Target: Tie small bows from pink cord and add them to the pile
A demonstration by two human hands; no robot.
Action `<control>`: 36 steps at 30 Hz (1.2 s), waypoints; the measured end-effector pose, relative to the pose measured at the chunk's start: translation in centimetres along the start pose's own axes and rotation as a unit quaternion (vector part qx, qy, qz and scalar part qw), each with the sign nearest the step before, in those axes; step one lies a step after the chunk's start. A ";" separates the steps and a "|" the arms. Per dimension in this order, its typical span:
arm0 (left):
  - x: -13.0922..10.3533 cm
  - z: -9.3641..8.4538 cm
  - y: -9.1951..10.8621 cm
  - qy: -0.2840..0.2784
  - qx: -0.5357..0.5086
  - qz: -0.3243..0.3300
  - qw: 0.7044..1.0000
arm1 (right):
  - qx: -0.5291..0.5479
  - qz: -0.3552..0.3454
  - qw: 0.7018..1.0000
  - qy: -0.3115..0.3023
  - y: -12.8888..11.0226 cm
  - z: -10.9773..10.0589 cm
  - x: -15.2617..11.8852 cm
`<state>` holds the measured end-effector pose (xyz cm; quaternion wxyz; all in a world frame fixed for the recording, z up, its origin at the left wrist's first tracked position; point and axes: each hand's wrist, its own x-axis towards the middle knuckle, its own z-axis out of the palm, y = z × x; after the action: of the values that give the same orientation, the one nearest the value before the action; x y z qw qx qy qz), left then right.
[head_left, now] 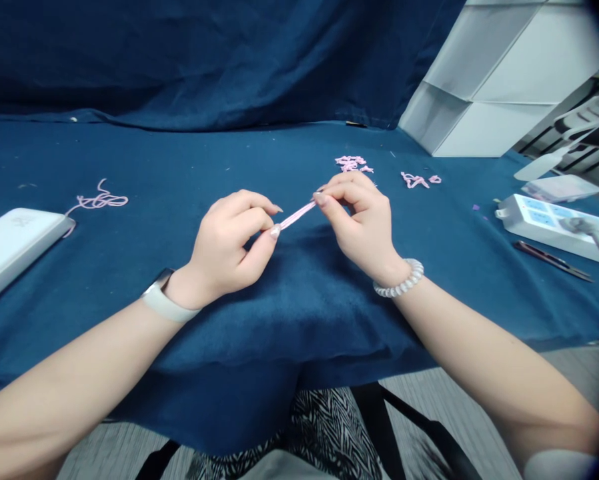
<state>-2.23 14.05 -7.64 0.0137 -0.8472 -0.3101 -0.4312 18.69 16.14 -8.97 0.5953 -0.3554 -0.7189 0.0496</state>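
A short pink cord (298,214), seemingly of several strands side by side, is stretched between my two hands above the blue cloth. My left hand (234,240) pinches its lower left end between thumb and fingers. At the upper right end, my right hand (357,220) grips it the same way, thumb against forefinger. The cord's ends are hidden inside the fingertips. Beyond my right hand lies a small heap of pink knotted cord pieces (350,163), with another pink knotted piece (414,179) to its right.
A loose pink cord (102,199) trails from beside a white box-like device (22,243) at left. On the right are a white power strip (544,223), dark thread snips (552,261) and a clear plastic case (559,188). White boxes (499,80) stand at the back right.
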 end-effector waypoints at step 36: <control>0.4 1.7 0.2 -0.163 -0.383 -0.364 0.833 | 0.017 0.031 0.997 -0.066 -0.1 0.1 0.0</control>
<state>-0.66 14.59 -8.35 -0.5205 -0.6684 -0.4043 -0.3446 18.53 16.13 -9.00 0.5505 -0.3631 -0.7446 0.1038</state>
